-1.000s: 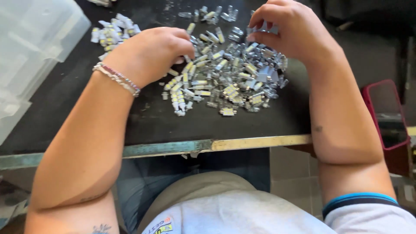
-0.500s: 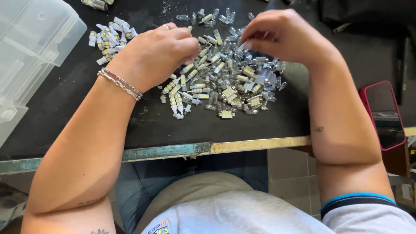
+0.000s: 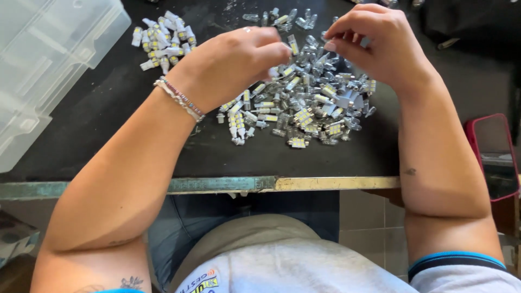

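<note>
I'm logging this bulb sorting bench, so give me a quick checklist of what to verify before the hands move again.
1. Left hand has a small bulb pinched at its fingers: ok.
2. Right hand holding anything: cannot tell.
3. Big pile lies fully on the black table, clear of its edge: ok.
4. Small pile is apart from the big pile: ok.
5. Clear bin sits within reach at left: ok.
6. Red phone overhangs the table's edge: not ok.

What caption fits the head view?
Left hand and right hand pick at a pile of small bulbs on a black table.
</note>
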